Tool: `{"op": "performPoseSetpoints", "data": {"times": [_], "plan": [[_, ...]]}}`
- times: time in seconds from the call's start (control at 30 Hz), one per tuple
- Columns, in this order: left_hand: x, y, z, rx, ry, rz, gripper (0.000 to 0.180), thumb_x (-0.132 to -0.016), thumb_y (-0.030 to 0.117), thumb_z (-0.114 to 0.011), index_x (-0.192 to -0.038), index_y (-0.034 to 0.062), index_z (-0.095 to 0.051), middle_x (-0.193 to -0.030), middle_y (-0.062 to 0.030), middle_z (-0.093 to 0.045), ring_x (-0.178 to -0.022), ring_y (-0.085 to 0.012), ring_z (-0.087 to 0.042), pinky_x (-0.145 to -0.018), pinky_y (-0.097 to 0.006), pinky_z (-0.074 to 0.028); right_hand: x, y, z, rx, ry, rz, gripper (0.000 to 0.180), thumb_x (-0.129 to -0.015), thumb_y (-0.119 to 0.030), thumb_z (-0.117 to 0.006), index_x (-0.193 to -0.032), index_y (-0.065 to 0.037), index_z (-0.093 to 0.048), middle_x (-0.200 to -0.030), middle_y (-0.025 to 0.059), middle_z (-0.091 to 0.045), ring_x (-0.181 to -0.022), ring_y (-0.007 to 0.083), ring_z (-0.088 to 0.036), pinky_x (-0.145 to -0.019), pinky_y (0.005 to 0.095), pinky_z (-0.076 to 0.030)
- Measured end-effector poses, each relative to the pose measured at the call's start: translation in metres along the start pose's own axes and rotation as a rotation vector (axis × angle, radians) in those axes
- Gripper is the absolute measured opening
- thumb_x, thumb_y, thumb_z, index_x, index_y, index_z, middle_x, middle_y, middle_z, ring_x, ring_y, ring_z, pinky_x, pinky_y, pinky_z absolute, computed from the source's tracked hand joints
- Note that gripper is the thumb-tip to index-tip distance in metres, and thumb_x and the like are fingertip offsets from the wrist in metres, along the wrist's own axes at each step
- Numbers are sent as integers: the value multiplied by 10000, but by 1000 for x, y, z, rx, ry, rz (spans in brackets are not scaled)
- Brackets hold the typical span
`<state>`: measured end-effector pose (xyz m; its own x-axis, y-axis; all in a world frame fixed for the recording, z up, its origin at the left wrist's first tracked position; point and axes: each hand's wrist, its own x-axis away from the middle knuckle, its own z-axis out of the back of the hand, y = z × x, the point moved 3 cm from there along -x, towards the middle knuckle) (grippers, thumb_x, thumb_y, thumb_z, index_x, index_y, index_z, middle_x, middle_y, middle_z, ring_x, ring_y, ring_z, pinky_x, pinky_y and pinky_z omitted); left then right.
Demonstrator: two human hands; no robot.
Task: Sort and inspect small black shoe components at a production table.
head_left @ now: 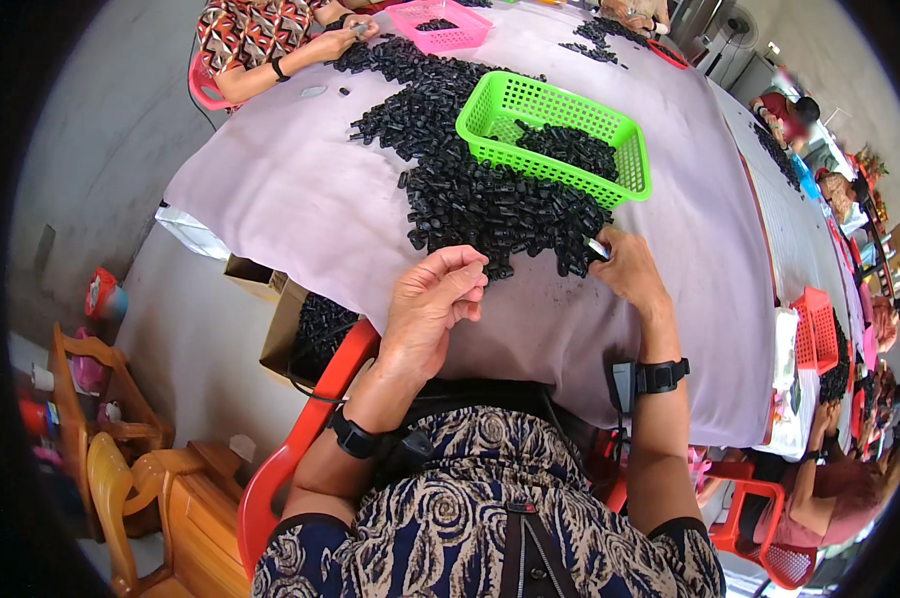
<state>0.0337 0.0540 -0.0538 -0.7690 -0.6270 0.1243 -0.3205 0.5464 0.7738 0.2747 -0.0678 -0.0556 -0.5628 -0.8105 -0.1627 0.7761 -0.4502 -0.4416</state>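
Note:
My left hand [436, 304] is raised over the near edge of the cloth-covered table, its fingers curled together in a pinch. Whatever sits between those fingertips, if anything, is too small to make out. At the near right side of a heap of small black plastic parts [500, 214], my right hand [629, 271] is closed round a small silvery tool [597, 248]. Its kind is hidden by the fingers. Beyond the heap stands a bright green plastic basket [544, 95] with more black parts inside.
A pink basket [450, 38] stands at the far side, beside a person's hands [345, 38]. Below the table's left edge, an open cardboard box [282, 329] holds black parts. A red chair arm [305, 429] is by my left forearm. Several people work at tables to the right.

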Motion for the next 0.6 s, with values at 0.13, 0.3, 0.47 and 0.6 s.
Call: {"op": "performPoseSetpoints", "data": {"times": [0.13, 0.3, 0.47, 0.6], "plan": [[1, -1, 1, -7, 13, 4, 123, -845, 89, -583, -948, 23, -587, -739, -13, -581, -635, -62, -537, -539, -215, -446, 3, -13, 0, -150, 29, -11, 179, -618, -21, -598, -776, 34, -536, -621, 181, -528, -571, 292, -521, -561, 369, -415], [1, -3, 0, -62, -15, 37, 148, -836, 104, -602, -958, 20, -591, -753, -9, -588, -647, -57, -546, -547, -205, -452, 3, -32, 3, -235, 75, 46, 122, -627, -14, -562, -742, 13, -535, -598, 120, -484, -541, 161, -455, -514, 288, -383], [1, -7, 0, -89, -58, 79, 164, -835, 116, -609, -973, 29, -594, -789, -14, -599, -683, -61, -563, -574, -207, -463, 6, -60, 2, -412, 49, 247, 129, -638, 20, -544, -762, -6, -569, -629, 57, -488, -557, 102, -445, -506, 245, -368], [3, -7, -5, -132, -82, 85, 187, -842, 135, -605, -1002, 39, -590, -844, -27, -615, -726, -81, -583, -611, -225, -483, 15, -103, 5, -595, -25, 304, 170, -651, 45, -547, -800, -18, -600, -697, 17, -518, -572, 74, -451, -509, 222, -367]]}}
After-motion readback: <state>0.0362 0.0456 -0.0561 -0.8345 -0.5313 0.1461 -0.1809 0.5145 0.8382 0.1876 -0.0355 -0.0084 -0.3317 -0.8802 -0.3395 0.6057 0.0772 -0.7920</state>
